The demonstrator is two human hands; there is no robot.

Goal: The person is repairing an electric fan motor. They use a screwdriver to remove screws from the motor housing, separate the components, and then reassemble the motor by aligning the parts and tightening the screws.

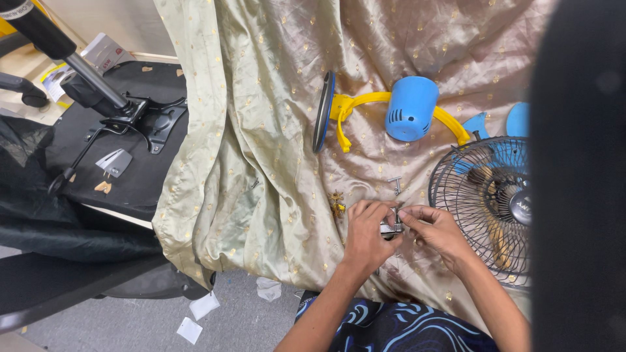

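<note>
Where both hands' fingers [378,210] meet, small metal clamp [391,228].

Both hands [401,231] together, fingertips pinched

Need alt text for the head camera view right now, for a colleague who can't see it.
Both hands, left hand and right hand, pinch a small metal clamp part over a pale gold-dotted cloth. A black wire fan guard lies to the right; a blue fan motor housing on a yellow bracket lies beyond, and a loose screw nearby.

Beige gold-dotted cloth [261,130], blue motor housing [409,107], yellow bracket [365,104].
</note>
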